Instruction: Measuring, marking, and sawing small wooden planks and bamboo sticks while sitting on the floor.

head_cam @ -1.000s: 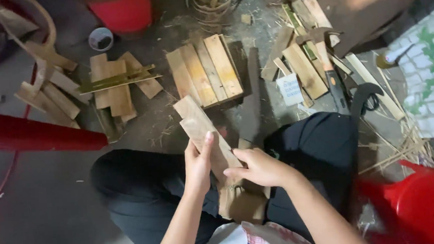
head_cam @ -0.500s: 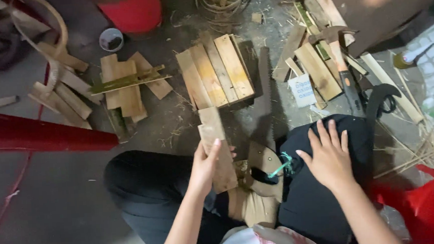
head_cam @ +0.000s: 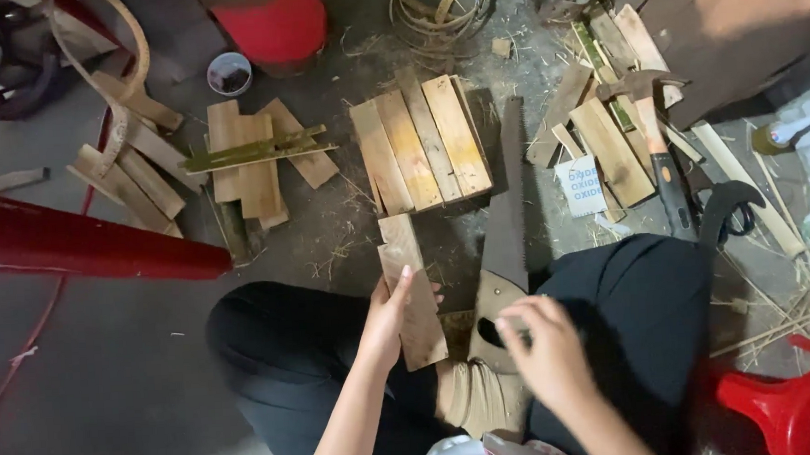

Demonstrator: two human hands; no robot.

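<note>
We see our left hand wrapped around a flat wood slat, thumb on its left edge, fingers behind; the slat pokes up and away from the hand, over our lap, its top end near the floor in front of us. Our right hand sits to the right of the slat, apart from it, fingers curled on the wooden handle of a saw. Whether the grip is fully closed we cannot tell; fingertips are in the handle's hole. The saw blade runs up from the handle, lying on the floor just right of the slat.

Beyond the slat, a row of planks lies side by side on the floor. Further left, another small pile of boards with a green strip across. Right of the saw: a hammer with a black-and-orange grip, more slats, a small printed card. Red pole at left, red stool at lower right, red bucket at top. We sit on the floor, in black trousers.
</note>
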